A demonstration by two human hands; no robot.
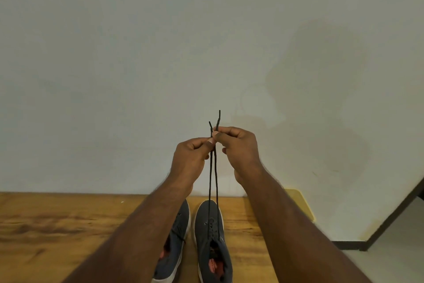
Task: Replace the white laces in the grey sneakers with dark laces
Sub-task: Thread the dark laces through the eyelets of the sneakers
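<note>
Left hand (191, 154) and right hand (237, 145), centre of frame, each pinch 1 end of dark lace (212, 182). 2 strands run straight down to right sneaker (212, 232), lower centre, on table (57, 225). Tips uneven, right one higher. Left sneaker (177, 237) just beside.

Counted: 2 grey sneakers (197, 237), 1 dark lace (212, 182) with 2 strands raised, 2 hands (215, 152), 1 wooden table (57, 225).
</note>
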